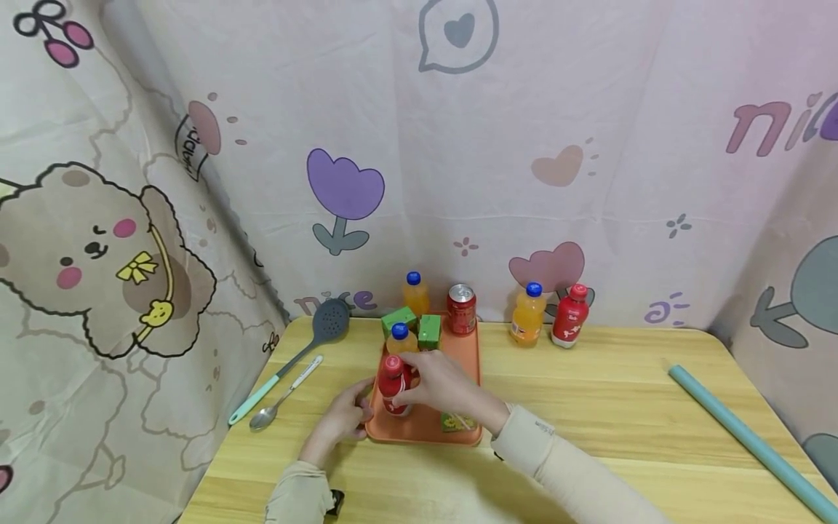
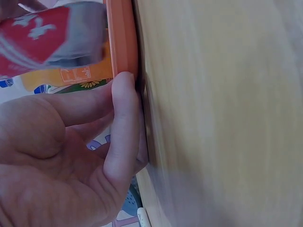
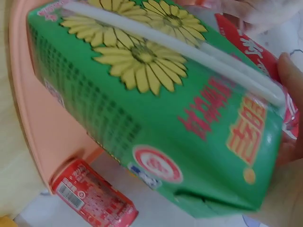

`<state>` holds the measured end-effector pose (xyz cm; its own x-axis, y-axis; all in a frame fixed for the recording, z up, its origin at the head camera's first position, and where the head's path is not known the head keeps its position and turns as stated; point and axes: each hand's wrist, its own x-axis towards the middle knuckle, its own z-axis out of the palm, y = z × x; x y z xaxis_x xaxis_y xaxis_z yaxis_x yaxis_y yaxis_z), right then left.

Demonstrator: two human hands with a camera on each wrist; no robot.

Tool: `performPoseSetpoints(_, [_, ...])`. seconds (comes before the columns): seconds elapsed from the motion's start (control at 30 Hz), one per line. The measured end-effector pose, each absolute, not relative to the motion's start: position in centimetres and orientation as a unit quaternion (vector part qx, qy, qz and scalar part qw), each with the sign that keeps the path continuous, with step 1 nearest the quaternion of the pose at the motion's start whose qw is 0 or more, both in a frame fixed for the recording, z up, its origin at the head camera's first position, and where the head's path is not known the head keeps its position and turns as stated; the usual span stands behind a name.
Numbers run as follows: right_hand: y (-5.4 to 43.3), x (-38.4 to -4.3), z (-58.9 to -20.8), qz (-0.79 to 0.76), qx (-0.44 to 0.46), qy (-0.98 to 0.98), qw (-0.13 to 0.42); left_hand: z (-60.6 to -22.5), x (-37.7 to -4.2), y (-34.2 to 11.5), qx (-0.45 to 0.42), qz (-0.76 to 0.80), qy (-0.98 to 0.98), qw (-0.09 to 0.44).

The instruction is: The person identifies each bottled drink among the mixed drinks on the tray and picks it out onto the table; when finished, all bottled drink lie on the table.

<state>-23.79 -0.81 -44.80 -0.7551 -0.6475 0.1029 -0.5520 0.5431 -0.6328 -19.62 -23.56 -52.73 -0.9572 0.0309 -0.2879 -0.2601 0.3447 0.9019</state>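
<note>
Red bottle (image 1: 391,389) at the near left part of the orange tray (image 1: 425,435), gripped from the side by the right hand (image 1: 437,378), whose thumb and fingers close around it. We see the left hand (image 1: 342,416) at the tray's left edge, fingertips touching it near the front corner; whether they pinch the rim or merely brace it we cannot tell. In the left wrist view the bottle's base appears close to the level of the rim, and we cannot confirm contact with the tray floor. The chief risk, in our judgement, is an uneven landing: if the base comes down on the rim, the bottle may tip towards the left hand. A second hazard lies just behind, where a blue-capped orange bottle (image 1: 401,343) stands so near that a small backward push or spreading fingers could topple it against the green cartons (image 1: 429,331). Third, the right wrist passes over a green juice box (image 1: 452,423) at the tray's front right; a low withdrawal could drag it or catch its straw (image 1: 466,421). Finally, we note that the left hand's contact cuts both ways: too firm a push would slide the tray, jolting the upright soda can (image 1: 462,311) at its far end.
</note>
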Motion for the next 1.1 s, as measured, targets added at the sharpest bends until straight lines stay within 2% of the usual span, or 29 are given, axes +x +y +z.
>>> performPoseSetpoints(0.33, [0.6, -23.9, -43.2, -0.529, -0.322, 0.779, 0.101, -52.5, -19.5, -23.6, -0.076, 0.562, 0.812, 0.133])
performPoseSetpoints(0.57, [1.6, -24.1, -42.3, -0.577, -0.308, 0.75, 0.095, -52.5, -19.5, -23.6, -0.079, 0.562, 0.812, 0.135])
performPoseSetpoints(1.1, [4.8, -24.4, -40.7, -0.709, -0.187, 0.649, 0.203, -52.6, -19.5, -23.7, -0.07, 0.55, 0.821, 0.134])
